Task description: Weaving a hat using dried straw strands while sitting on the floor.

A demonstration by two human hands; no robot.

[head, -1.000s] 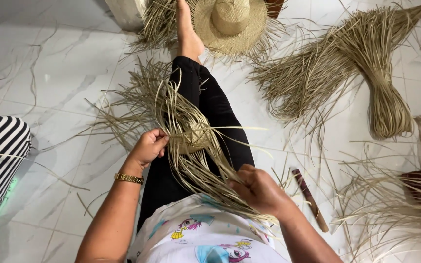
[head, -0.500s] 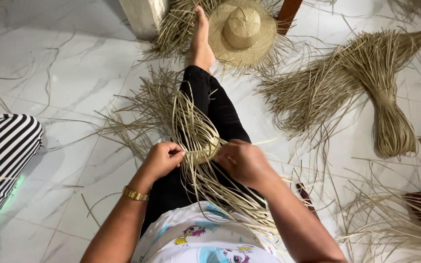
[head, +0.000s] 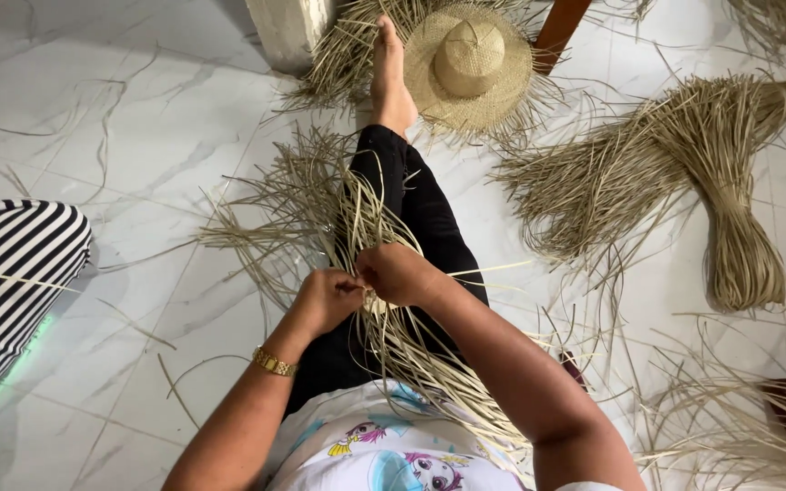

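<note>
I sit on a white marble floor with one leg in black trousers stretched out. A half-woven straw piece [head: 338,214] lies over my knee, its loose strands fanning out to both sides. My left hand [head: 325,300], with a gold watch at the wrist, pinches strands at the woven centre. My right hand [head: 399,273] meets it from the right and grips the same strands, hiding the woven middle.
A finished straw hat [head: 470,68] with a fringed rim lies by my foot. A large tied bundle of straw [head: 684,173] lies at the right, more loose straw [head: 730,427] at the lower right. A black-and-white striped cushion [head: 6,291] is at the left.
My right hand has come up from beside my hip to the woven centre and joined my left hand. The view has tilted a little lower.
</note>
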